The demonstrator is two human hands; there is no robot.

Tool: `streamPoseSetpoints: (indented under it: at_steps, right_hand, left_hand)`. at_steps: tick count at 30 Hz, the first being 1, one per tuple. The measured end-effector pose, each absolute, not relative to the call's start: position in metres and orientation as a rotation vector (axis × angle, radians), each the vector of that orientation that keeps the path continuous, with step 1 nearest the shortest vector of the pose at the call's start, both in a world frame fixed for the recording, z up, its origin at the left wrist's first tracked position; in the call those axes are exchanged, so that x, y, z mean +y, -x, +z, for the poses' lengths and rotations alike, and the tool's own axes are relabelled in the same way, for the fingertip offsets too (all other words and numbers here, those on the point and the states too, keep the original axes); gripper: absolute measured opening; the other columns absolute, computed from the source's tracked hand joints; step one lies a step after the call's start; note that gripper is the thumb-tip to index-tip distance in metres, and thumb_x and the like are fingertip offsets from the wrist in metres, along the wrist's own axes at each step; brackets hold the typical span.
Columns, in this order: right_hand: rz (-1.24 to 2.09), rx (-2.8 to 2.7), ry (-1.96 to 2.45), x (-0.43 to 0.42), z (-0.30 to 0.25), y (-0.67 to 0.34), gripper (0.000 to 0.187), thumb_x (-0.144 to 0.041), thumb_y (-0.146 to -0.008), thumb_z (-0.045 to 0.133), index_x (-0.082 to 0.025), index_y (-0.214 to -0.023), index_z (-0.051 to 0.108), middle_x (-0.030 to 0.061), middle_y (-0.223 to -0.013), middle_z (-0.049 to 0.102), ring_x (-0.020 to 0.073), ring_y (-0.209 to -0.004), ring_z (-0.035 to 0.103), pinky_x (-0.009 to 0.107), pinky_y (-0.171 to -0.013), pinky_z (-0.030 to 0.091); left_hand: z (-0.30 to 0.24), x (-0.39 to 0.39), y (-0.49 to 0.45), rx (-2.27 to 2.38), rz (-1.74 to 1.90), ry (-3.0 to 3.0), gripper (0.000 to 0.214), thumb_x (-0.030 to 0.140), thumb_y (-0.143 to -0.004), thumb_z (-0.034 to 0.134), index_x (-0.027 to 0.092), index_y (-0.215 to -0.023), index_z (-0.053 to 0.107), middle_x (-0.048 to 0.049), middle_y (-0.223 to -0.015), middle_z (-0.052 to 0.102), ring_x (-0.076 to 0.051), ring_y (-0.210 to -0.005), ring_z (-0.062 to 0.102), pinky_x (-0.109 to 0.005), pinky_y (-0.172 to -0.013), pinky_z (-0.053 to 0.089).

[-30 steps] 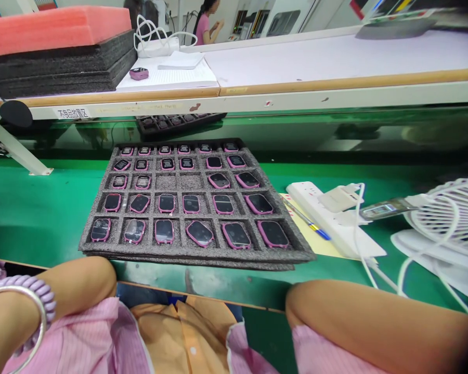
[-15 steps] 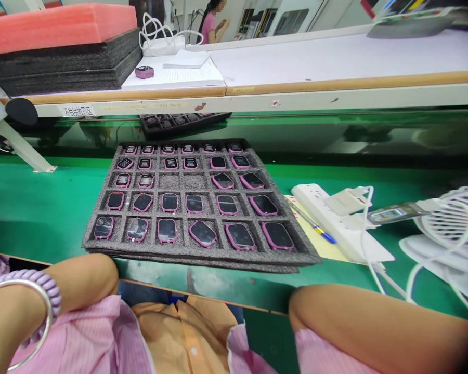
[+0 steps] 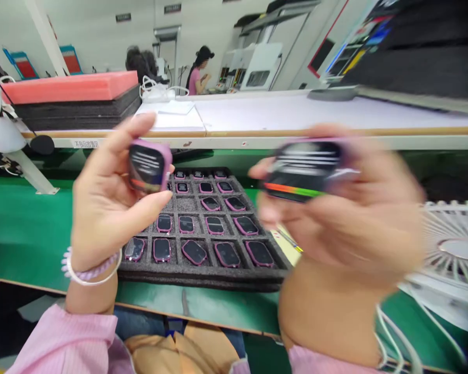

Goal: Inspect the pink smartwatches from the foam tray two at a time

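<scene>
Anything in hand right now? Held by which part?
Left hand: a watch, held by its rim, screen facing the camera. Right hand: a second watch, apparently by its edges; blur hides the exact contact.

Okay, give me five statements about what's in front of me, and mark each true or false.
1. The left hand holds a purple-framed watch. True.
2. The right hand is empty. False: it holds another purple-framed watch.
3. The foam tray on the green bench has watches in its compartments. True.
4. The white fan is left of the tray. False: it is to the right.
5. The red foam lies on top of black foam. True.
</scene>
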State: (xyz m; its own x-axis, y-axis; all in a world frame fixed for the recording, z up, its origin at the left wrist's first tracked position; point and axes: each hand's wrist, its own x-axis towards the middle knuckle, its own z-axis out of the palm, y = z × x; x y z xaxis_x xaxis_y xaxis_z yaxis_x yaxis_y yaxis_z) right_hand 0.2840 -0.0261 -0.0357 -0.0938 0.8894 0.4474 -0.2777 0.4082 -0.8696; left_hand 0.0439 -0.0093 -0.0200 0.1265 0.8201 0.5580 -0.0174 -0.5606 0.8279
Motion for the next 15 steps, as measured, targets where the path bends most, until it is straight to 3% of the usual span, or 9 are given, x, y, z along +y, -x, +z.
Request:
streamPoseSetpoints:
  at_steps: [2,6,15]
  right_hand:
    - [1.173,-1.292,0.507,-0.011,-0.037,-0.275,0.049,-0.032,-0.082,0.096,-0.033,-0.124,0.070,0.0010,-0.105,0.074,0.0126,-0.072,0.069,0.025,-0.068,0.062]
    - [1.358,-1.281,0.520,0.018,-0.051,-0.261,0.058,-0.026,-0.081,0.088,-0.028,-0.133,0.063,0.0053,-0.119,0.074,0.0174,-0.086,0.075,0.033,-0.080,0.065]
    - [1.289,-1.297,0.543,0.021,-0.056,-0.255,0.054,-0.024,-0.077,0.085,-0.023,-0.124,0.058,0.0022,-0.102,0.072,0.0121,-0.068,0.065,0.025,-0.062,0.054]
  left_hand:
    - [-0.024,0.002,-0.054,0.726,1.545,-1.753,0.063,0.025,-0.081,0.087,0.028,-0.138,0.062,-0.0063,-0.129,0.067,-0.027,-0.113,0.070,-0.035,-0.090,0.064]
    - [-0.035,0.025,-0.065,0.678,1.465,-1.727,0.060,0.023,-0.082,0.083,0.025,-0.137,0.060,-0.0077,-0.123,0.068,-0.025,-0.110,0.072,-0.032,-0.090,0.064]
    - [-0.039,0.035,-0.066,0.634,1.370,-1.670,0.055,0.024,-0.083,0.080,0.022,-0.133,0.059,-0.0067,-0.113,0.071,-0.011,-0.072,0.070,-0.018,-0.061,0.061]
